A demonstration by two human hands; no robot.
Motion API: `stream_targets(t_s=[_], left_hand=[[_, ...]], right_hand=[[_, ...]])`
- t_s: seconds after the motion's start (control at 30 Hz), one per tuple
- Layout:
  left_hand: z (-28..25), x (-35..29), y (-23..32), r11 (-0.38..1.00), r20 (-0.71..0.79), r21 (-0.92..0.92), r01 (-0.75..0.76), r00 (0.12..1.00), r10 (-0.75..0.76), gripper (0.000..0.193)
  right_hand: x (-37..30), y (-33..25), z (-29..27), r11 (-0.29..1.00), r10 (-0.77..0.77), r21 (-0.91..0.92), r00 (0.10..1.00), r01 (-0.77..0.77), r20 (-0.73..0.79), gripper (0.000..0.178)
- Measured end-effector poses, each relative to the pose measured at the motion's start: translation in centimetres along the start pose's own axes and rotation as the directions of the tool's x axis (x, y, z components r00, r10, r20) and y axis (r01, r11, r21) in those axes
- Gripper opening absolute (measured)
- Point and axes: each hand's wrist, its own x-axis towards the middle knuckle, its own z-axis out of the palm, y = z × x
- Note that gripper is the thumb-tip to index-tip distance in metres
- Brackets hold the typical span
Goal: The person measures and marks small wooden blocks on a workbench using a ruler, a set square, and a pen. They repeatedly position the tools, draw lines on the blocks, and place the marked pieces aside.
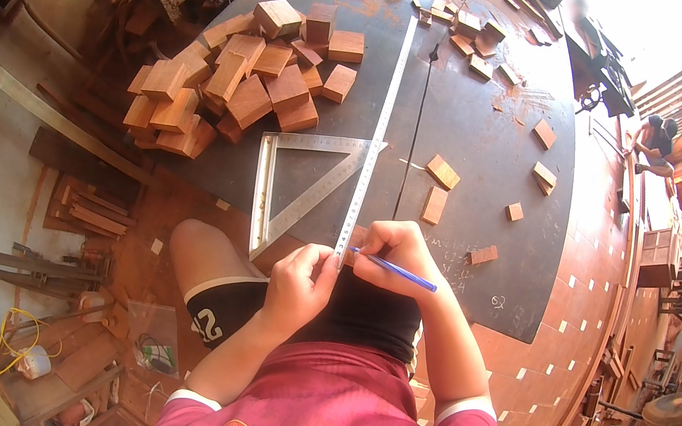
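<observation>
A long metal ruler (383,112) lies on the dark table, running away from me. My left hand (302,286) is closed, pinching the ruler's near end at the table's front edge. My right hand (397,257) is closed around a blue pen (403,272), its tip beside that end of the ruler. A small piece of reddish wood (357,236) shows partly between the ruler and my right fingers; the rest of it is hidden. Left of the ruler rests a metal triangular square (263,191), one corner touching or just under the ruler.
A heap of wooden blocks (252,99) covers the table's left side. Loose blocks (442,172) lie to the right, with more offcuts (469,40) at the far end. Chalk-like writing marks the dark tabletop (489,193). Another person (657,144) crouches far right.
</observation>
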Motion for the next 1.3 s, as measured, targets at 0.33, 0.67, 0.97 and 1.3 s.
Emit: stream_targets(t_s=[0.33, 0.67, 0.97, 1.3], left_hand=[[0.09, 0.01, -0.23, 1.000, -0.007, -0.006, -0.003, 1.000, 0.003, 0.008], [0.10, 0.06, -0.09, 1.000, -0.010, -0.012, -0.004, 1.000, 0.004, 0.007], [0.11, -0.03, -0.03, 1.000, -0.015, -0.002, 0.002, 1.000, -0.002, 0.007], [0.20, -0.03, 0.04, 1.000, -0.026, -0.002, -0.007, 1.000, 0.007, 0.006]], right_hand=[[0.12, -0.18, -0.10, 0.999, -0.003, -0.032, 1.000, 0.003, 0.007, 0.029], [0.21, -0.20, -0.13, 0.999, -0.011, -0.033, 1.000, 0.012, 0.017, 0.034], [0.36, -0.10, -0.12, 0.996, -0.029, -0.086, 0.999, 0.031, 0.027, 0.038], [0.31, -0.26, -0.20, 0.998, -0.008, -0.061, 0.999, 0.010, 0.035, 0.037]])
